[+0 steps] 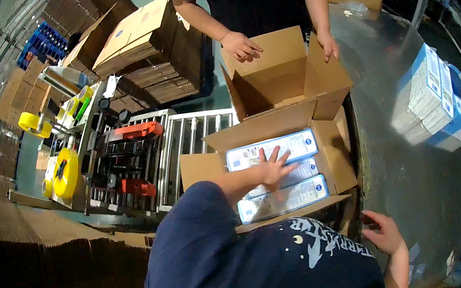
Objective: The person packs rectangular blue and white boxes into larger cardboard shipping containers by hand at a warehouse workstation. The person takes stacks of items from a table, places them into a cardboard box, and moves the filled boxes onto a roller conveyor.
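My left hand (274,169) lies with fingers spread on white-and-blue packs inside an open cardboard box (336,154) in front of me. Three packs show side by side: a far pack (301,143), a middle pack (304,171) partly under my palm, and a near pack (282,199). The flaps of this box stand folded outward. Off its near right corner, my right hand (384,232) hangs by the edge of the grey table with its fingers apart and nothing in them.
Across from me, a co-worker in black holds the flaps of a second open box (269,83). More packs (434,99) stand on the grey table (407,176). To the left are a roller conveyor (195,128), a taping machine with yellow tape (66,173) and flattened cardboard stacks (148,60).
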Motion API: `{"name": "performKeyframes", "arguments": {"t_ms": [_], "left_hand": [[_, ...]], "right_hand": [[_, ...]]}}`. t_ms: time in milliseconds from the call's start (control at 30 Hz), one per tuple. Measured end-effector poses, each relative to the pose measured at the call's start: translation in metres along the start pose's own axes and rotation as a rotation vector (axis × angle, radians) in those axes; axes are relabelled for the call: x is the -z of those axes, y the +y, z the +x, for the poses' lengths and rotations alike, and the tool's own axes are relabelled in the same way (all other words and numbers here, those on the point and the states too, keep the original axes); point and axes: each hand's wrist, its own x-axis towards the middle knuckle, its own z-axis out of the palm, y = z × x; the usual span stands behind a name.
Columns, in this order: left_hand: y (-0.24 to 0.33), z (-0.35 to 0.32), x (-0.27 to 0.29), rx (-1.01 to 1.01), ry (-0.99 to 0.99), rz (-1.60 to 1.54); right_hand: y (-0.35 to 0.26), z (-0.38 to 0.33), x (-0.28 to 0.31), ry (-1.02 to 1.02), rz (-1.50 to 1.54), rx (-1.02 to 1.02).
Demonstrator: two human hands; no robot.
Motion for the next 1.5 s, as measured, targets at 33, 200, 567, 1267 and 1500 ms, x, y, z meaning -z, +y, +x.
{"name": "performKeyframes", "arguments": {"t_ms": [33,200,567,1267,1500], "left_hand": [[0.012,-0.004,0.002,0.011,-0.084,0.132],[0.024,0.037,-0.025,0.224,-0.172,0.047],[0.079,0.104,0.112,0.153,0.375,-0.269],[0.17,0.261,0.112,-0.025,0.392,0.108],[0.151,0.263,0.102,0.004,0.604,-0.114]], "right_hand": [[0.013,-0.007,0.004,0.035,0.075,-0.083],[0.03,-0.007,0.038,0.118,0.113,-0.133],[0.087,0.11,0.247,0.786,-0.668,-0.108],[0.117,0.203,0.296,0.748,-0.781,-0.308],[0.069,0.127,0.299,0.781,-0.628,-0.381]]}}
